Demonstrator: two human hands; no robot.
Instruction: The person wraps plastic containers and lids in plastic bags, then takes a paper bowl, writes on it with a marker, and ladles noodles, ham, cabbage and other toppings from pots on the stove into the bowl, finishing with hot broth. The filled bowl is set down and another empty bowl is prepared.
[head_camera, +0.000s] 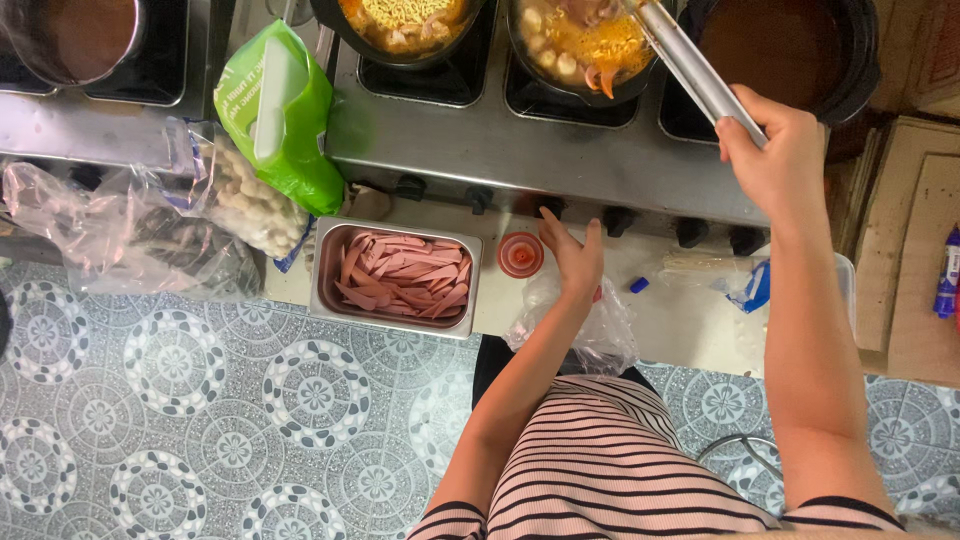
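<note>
Long metal tongs (690, 68) were gripped in the closed right hand (775, 160), tips over the black noodle pan (580, 50). Below that pan, the left hand (572, 255) was rested open, empty, beside a small red cap (520, 254) on the tabletop (680, 320).

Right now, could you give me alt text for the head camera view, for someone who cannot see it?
Seen from above, a person's right hand holds metal tongs over a pan of noodles on a steel stove. The left hand reaches toward a stove knob, beside a red cap and a metal tray of pink sausage slices.
</note>
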